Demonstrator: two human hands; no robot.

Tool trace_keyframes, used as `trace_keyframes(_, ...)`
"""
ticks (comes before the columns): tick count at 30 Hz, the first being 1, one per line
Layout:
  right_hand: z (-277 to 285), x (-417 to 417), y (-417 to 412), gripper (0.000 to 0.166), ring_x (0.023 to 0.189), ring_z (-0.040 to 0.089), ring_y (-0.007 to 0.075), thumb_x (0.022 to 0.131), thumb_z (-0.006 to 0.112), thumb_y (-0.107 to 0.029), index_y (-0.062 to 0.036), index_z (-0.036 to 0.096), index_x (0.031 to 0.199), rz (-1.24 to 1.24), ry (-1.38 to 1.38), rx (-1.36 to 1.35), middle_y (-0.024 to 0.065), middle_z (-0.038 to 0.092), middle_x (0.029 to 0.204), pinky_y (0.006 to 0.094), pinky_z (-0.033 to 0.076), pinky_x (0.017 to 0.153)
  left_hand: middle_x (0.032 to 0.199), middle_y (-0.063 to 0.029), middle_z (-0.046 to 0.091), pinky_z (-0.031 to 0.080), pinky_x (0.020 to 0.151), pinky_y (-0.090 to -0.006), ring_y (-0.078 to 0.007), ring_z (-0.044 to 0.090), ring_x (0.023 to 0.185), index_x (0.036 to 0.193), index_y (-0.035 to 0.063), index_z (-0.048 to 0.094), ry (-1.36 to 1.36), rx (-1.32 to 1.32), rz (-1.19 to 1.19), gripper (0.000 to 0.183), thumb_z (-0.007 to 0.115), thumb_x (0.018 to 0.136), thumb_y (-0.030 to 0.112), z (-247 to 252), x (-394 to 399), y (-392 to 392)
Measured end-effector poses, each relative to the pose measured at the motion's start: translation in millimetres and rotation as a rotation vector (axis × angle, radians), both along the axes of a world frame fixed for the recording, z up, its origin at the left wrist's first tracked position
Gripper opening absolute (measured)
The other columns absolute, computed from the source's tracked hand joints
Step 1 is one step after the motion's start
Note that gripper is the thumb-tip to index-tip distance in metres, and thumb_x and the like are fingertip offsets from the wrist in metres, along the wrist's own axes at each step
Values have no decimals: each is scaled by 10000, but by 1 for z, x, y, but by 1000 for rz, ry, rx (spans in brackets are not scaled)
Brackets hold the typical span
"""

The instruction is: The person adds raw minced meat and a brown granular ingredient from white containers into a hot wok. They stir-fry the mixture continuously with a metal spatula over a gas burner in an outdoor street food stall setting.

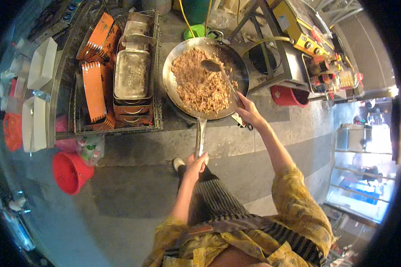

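Note:
In front of me is a large metal wok [170, 90] with a long metal handle [201, 135]. A broad layer of browned, crumbly minced food [200, 80] covers much of its inside, leaving bare metal at the right. My left hand [194, 167] is wrapped around the end of the wok's handle. Above the wok's right rim, my right hand [249, 110] grips a metal ladle [230, 83]. The ladle's bowl [211, 65] rests on or just above the food, near its upper right part.
To the left, a wire-sided rack holds metal trays [132, 75] and orange metal pieces [94, 91]. A red bucket [73, 173] stands on the floor. On the right are a yellow gas appliance [307, 41], a tray of bottles [322, 75] and a red basin [289, 96].

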State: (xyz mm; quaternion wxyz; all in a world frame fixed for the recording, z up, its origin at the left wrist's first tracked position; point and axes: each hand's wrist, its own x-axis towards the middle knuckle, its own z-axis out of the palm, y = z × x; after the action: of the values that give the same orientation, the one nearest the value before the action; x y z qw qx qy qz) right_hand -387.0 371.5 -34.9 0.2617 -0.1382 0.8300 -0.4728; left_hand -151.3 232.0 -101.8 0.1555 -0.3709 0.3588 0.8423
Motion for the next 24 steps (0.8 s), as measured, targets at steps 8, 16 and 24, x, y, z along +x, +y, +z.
trace_keyframes(8, -49, -55, -89, 420, 421, 430, 119, 759, 509, -52, -54, 387, 1161, -471, -222, -403, 13, 424, 579, 287, 343, 316, 540, 9, 428, 231, 345, -212, -57, 343, 371, 683, 74, 451, 21, -5, 4, 187, 578, 792, 158, -2, -1, 3)
trace_keyframes(16, -91, 26, -63, 721, 567, 523, 270, 699, 450, 5, -98, 124, 1333, 373, 460, 210, 155, 520, 685, 404, 408, 488, 533, 14, 420, 239, 329, -219, -61, 351, 359, 673, 79, 431, 22, -8, -13, 218, 602, 777, 167, -12, 0, 4)
trace_keyframes(24, 27, -15, 42, 779, 599, 578, 274, 696, 491, -7, -96, 65, 1342, 982, 726, 1047, 128, 571, 662, 371, 463, 498, 519, 33, 423, 226, 322, -200, -49, 349, 365, 683, 89, 455, 6, -4, -3, 184, 588, 785, 163, -1, -1, 2)
